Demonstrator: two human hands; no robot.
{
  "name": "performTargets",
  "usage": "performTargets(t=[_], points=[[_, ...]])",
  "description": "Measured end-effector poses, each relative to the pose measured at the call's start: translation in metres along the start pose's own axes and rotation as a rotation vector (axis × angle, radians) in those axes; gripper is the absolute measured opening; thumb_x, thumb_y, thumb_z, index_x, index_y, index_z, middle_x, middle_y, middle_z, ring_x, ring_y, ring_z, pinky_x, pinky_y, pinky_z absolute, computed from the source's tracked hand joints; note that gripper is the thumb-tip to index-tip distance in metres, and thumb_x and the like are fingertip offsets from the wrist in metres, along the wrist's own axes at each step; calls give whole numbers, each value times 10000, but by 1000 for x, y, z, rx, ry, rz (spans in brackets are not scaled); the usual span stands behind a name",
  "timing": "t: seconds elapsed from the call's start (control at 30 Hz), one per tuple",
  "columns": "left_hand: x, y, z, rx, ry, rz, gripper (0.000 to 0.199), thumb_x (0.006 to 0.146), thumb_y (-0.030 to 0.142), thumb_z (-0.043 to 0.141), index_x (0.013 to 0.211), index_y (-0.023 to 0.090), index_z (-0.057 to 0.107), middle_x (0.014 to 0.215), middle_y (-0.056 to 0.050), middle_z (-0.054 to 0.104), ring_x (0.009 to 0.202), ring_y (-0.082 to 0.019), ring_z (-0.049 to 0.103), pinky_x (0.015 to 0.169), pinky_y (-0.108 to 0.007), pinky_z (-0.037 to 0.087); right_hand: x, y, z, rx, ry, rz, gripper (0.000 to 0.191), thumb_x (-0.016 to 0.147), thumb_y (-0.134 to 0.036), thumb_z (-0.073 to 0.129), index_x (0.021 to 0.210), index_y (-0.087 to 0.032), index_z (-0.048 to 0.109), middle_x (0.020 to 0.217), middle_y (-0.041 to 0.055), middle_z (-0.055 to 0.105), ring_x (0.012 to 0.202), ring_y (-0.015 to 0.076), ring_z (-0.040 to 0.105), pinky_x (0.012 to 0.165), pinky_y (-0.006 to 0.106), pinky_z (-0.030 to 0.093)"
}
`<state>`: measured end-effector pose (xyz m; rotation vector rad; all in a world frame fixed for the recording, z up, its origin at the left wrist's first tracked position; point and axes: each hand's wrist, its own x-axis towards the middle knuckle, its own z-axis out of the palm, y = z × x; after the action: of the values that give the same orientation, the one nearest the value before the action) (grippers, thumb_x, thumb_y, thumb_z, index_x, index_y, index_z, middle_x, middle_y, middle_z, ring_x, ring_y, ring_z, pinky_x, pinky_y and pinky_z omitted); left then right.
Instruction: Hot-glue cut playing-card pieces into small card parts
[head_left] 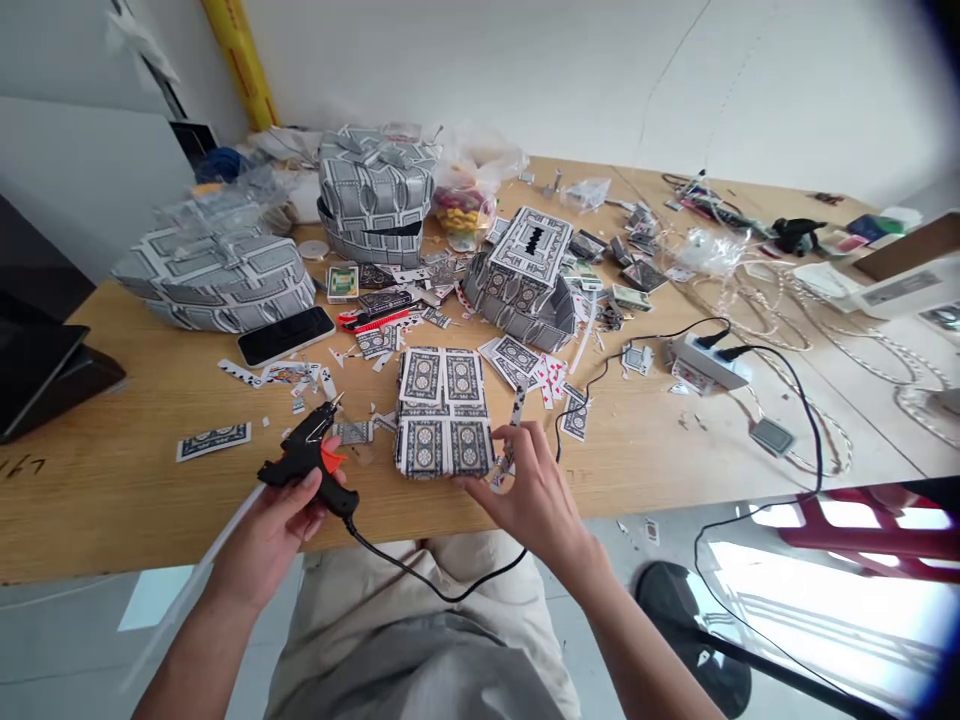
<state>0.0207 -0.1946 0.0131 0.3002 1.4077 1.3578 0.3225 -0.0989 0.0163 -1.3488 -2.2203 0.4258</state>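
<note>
My left hand point(281, 515) is closed round the handle of a black hot glue gun point(304, 450) with an orange trigger. A long glue stick point(202, 570) sticks out of its back, and its nozzle points up and away from me. In front of me lies a flat block covered with blue-backed playing cards point(442, 412). My right hand point(525, 485) grips its near right corner, thumb at the near edge and fingers along the right side. A narrow strip of card point(517, 403) stands beside those fingers. What is under the fingers is partly hidden.
Larger grey card-covered pieces point(379, 190) stand behind, beside another card structure point(529, 260). A phone point(286, 337), a red utility knife point(375, 318) and loose cards point(517, 358) lie around. The gun's black cord point(450, 598) crosses my lap towards a power strip point(709, 360).
</note>
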Motion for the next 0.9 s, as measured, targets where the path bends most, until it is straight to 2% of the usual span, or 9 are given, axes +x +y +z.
performTargets(t=[0.1,0.2,0.3,0.37,0.43,0.53,0.6,0.77,0.9], points=[[-1,0,2,-5,38,0,807,608,593,1025,1286,206,824,934,-97,799,711,-145,641,521,-188,445,26,6,5,8,9,13,555,897,-500,856,1263,-218,549,1208,139,629,1066,340,721,904,485,643],[-3,-2,2,28,80,5,830,572,676,1013,1196,158,834,906,-118,815,692,-162,668,522,-200,452,39,11,6,-11,20,58,525,917,-494,820,1265,-208,551,1229,156,626,1067,354,722,909,515,637],[-6,-5,-3,92,111,19,783,642,699,968,1168,137,823,927,-139,832,720,-196,717,521,-206,453,30,19,-2,-28,-37,141,446,931,-454,783,1228,-206,561,1223,149,616,1022,343,740,897,531,639],[-6,-4,-8,121,96,6,786,680,708,937,1206,138,813,942,-148,840,695,-204,718,499,-212,433,16,26,-10,-1,-121,194,373,935,-391,756,1204,-214,567,1200,128,615,978,314,759,852,497,651],[-5,-1,-13,150,56,-5,784,699,721,913,1204,129,813,938,-159,840,600,-177,659,445,-209,360,3,31,-19,25,-190,215,323,947,-319,714,1216,-213,570,1197,121,614,999,300,771,833,463,658],[1,4,-16,224,12,-28,726,705,748,889,1049,111,827,892,-168,827,489,-119,536,402,-198,269,-9,32,-27,50,-250,212,312,960,-221,657,1262,-209,582,1234,119,614,993,269,784,870,445,661],[6,8,-16,280,-4,-75,703,694,762,885,958,113,823,864,-165,817,477,-113,520,400,-200,277,-10,31,-27,48,-274,225,338,957,-174,646,1289,-212,597,1246,115,623,966,256,791,882,445,659],[14,13,-15,370,-10,-141,709,669,789,875,923,128,835,884,-167,810,489,-113,516,391,-197,267,-6,30,-25,39,-303,265,382,961,-116,637,1331,-209,625,1237,112,654,961,252,798,905,440,650],[16,13,-15,379,4,-136,734,662,827,852,919,139,841,863,-163,802,531,-130,548,404,-193,280,-8,31,-23,-15,-324,239,280,1027,-171,572,1293,-184,659,1246,136,649,987,278,796,914,459,648]])
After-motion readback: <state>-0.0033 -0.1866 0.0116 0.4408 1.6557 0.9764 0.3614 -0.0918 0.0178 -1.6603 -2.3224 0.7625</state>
